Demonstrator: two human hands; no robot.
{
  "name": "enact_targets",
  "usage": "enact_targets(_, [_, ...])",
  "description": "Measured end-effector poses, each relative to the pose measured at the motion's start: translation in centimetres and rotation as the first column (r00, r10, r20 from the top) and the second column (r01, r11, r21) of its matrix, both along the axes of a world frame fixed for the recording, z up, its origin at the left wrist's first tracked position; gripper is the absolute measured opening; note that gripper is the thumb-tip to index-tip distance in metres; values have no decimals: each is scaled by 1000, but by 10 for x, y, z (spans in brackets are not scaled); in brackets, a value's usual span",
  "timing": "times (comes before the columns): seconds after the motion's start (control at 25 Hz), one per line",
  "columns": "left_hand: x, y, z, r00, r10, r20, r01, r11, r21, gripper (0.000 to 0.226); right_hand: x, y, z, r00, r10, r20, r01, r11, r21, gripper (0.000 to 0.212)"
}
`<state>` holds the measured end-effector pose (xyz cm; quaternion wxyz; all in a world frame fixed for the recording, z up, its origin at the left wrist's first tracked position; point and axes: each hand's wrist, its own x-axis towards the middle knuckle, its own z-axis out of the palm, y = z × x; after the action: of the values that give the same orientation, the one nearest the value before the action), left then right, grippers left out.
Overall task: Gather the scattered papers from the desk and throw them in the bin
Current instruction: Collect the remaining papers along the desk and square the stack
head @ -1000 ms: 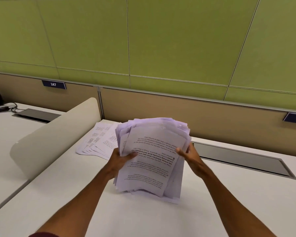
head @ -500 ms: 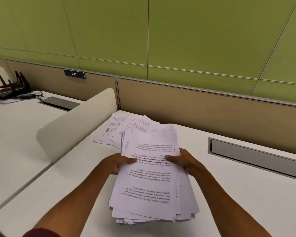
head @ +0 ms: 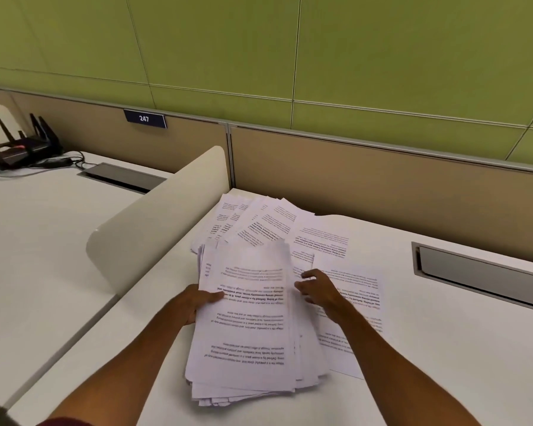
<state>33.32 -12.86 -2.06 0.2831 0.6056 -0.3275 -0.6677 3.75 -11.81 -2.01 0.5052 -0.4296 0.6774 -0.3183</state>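
Here your left hand point(head: 197, 302) grips the stack point(head: 250, 327) by its left edge while your right hand point(head: 317, 292), loose and empty, hovers nearer the sheets point(head: 354, 282) lying just right and beyond it.

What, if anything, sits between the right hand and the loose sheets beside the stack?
Nothing visible. The right hand hovers directly over the loose sheets, just right of the stack that the left hand grips. The bin is not in view.

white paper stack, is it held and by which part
The left hand grips the stack of white printed paper at its left edge; the right hand holds nothing.
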Motion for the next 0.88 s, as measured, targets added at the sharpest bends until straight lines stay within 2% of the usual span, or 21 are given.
enact_targets(0.04, [10,-1,-6,999,14,48,-14,1000,9,46,-4,-3,-7,972,-86,-220,82,996,-26,52])
enact_targets(0.08, [21,-4,-11,997,28,71,-30,999,21,46,-12,-4,-11,885,-161,-438,171,985,-18,66])
enact_targets(0.12, [29,-6,-11,998,40,48,-42,999,30,48,-22,-3,-12,785,-195,-588,277,960,50,83])
enact_targets(0.16, [35,-7,-11,999,36,-17,-35,998,58,53,-33,1,-14,733,-203,-649,376,916,138,101])
enact_targets(0.24, [47,-13,-11,974,2,-227,26,992,122,63,-47,7,-15,717,-201,-667,473,844,254,122])
enact_targets(0.32, [58,-24,-10,937,-21,-348,86,981,173,84,-48,4,-19,689,-175,-703,482,835,264,124])
enact_targets(0.4, [67,-34,-10,947,10,-322,76,964,255,105,-42,-7,-23,665,-191,-722,479,850,217,121])
enact_targets(0.44, [71,-38,-8,960,17,-280,63,959,275,108,-38,-15,-24,667,-201,-717,467,863,191,118])
enact_targets(0.56, [80,-46,-1,979,4,-204,53,960,274,107,-25,-37,-25,679,-194,-708,427,889,166,113])
enact_targets(0.68, [91,-46,1,966,12,-258,63,958,280,103,-16,-55,-23,688,-191,-700,444,874,197,110])
enact_targets(0.88, [100,-42,-5,953,30,-301,61,955,289,99,-17,-78,-26,728,-202,-655,440,871,220,92])
